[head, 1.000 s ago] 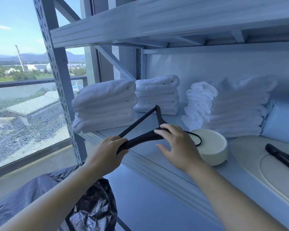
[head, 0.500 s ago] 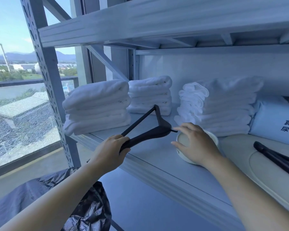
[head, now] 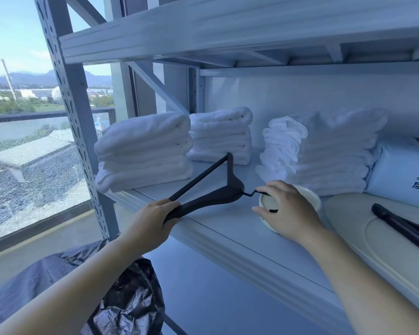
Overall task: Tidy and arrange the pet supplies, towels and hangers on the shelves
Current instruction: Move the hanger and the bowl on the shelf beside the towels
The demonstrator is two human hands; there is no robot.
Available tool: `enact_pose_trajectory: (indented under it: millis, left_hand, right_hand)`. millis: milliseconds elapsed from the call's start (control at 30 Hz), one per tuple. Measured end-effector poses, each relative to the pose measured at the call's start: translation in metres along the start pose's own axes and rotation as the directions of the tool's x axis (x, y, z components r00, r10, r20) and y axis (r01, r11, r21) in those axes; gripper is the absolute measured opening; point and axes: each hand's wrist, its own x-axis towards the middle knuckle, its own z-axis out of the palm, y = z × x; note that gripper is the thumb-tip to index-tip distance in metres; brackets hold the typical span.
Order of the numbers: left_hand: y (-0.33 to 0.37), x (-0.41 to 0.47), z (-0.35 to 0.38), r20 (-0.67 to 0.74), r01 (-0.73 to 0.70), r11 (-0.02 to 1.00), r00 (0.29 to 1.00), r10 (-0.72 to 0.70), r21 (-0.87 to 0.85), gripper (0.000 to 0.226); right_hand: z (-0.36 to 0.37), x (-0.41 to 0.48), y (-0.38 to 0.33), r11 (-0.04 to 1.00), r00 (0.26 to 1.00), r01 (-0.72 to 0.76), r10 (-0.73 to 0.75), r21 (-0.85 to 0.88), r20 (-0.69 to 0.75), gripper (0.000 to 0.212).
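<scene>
head view: left arm reaches up from lower left; left hand (head: 153, 215) wraps its fingers round one arm end of the black hanger (head: 218, 193), held just above the shelf (head: 218, 228) near its front edge. right hand (head: 288, 213) sits curled over the left rim of the cream bowl (head: 310, 197), thumb on the near side, fingers on the far side. hanger: matte black, triangular, tilted, far corner toward the folded white towels (head: 143, 151); its thin hook runs under the right fingers.
</scene>
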Motion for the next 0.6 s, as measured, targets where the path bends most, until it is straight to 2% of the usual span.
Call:
enact_pose_trajectory:
  millis: [267,400,600]
  left_hand:
    - [0.002,-0.002,0.001,0.021,0.008,0.999,1.000,-0.009,0.032,0.030]
    - [0.005,0.004,0.003,0.026,0.030,0.998,0.999,-0.031,0.051,0.044]
    - [0.037,0.027,0.011,0.030,-0.023,0.998,0.999,0.021,0.063,0.051]
  right_hand:
    - [-0.001,-0.002,-0.002,1.000,1.000,-0.003,0.003,-0.011,0.004,0.044]
    - [-0.005,-0.004,-0.001,1.000,1.000,-0.022,0.022,-0.016,0.003,0.047]
    - [-0.022,-0.017,0.006,0.994,0.995,-0.094,0.093,-0.055,-0.025,0.056]
